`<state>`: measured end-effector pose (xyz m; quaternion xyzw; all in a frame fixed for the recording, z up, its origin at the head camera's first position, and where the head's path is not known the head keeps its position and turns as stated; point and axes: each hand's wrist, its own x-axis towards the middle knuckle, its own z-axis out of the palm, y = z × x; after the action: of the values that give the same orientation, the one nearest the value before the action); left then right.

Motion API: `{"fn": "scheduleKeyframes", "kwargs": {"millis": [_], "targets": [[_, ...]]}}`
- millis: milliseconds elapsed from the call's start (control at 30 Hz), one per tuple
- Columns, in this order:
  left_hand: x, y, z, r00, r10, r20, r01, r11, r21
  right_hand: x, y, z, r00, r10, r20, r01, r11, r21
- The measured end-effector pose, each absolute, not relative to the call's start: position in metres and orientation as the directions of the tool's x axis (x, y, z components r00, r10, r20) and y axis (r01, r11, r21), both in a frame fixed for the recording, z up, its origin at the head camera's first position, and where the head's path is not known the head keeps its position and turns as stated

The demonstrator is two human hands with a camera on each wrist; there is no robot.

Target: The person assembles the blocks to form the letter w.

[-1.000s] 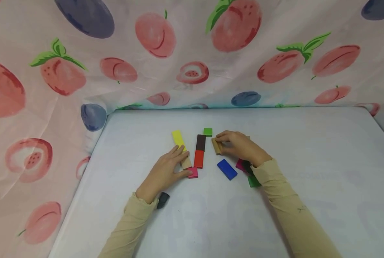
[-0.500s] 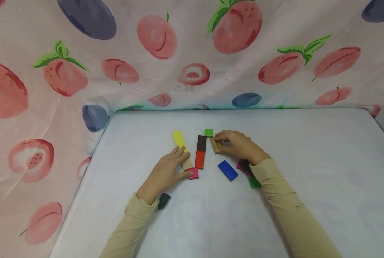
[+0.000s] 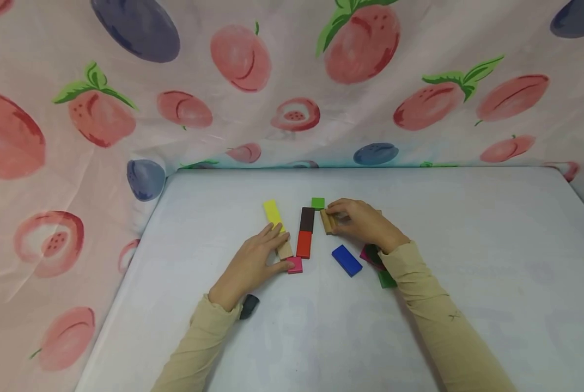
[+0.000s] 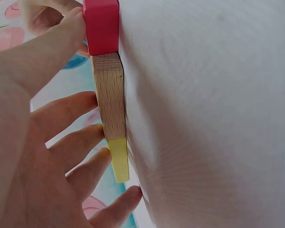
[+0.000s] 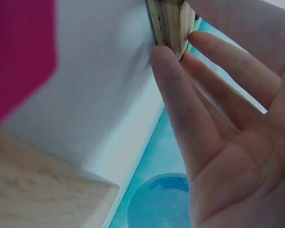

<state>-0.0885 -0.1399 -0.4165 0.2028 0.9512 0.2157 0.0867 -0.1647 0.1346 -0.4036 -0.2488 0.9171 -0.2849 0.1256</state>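
Note:
My left hand (image 3: 253,261) rests with spread fingers along a row of flat blocks. Its thumb touches a pink block (image 3: 295,265), and its fingertips lie on a plain wooden block (image 3: 284,250) and a yellow block (image 3: 272,211). Beside that row, a dark brown block (image 3: 307,219) stands end to end with a red block (image 3: 304,244). My right hand (image 3: 367,223) pinches a tan wooden block (image 3: 327,222) between thumb and fingers, just right of the brown one. The right wrist view shows the held wooden block (image 5: 168,23) at the fingertips.
A light green block (image 3: 318,203) lies behind the brown one. Nearer the right wrist are a blue block (image 3: 347,261), a magenta block (image 3: 367,255) and a dark green block (image 3: 386,279), partly under the sleeve. A patterned fruit cloth (image 3: 292,81) hangs behind the white table (image 3: 493,261).
My right hand has shifted the tan wooden block slightly left, closer to the brown block. The left hand stays on its row. The head view has tilted a little.

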Motion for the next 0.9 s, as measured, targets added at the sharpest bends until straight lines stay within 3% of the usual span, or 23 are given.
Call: {"fn": "scheduleKeyframes", "kwargs": {"millis": [900], "targets": [[-0.090, -0.140, -0.419, -0.904, 0.420, -0.080, 0.348, 0.831, 0.434, -0.151, 0.136, -0.394, -0.865, -0.497, -0.066, -0.393, 0.755, -0.525]]}}
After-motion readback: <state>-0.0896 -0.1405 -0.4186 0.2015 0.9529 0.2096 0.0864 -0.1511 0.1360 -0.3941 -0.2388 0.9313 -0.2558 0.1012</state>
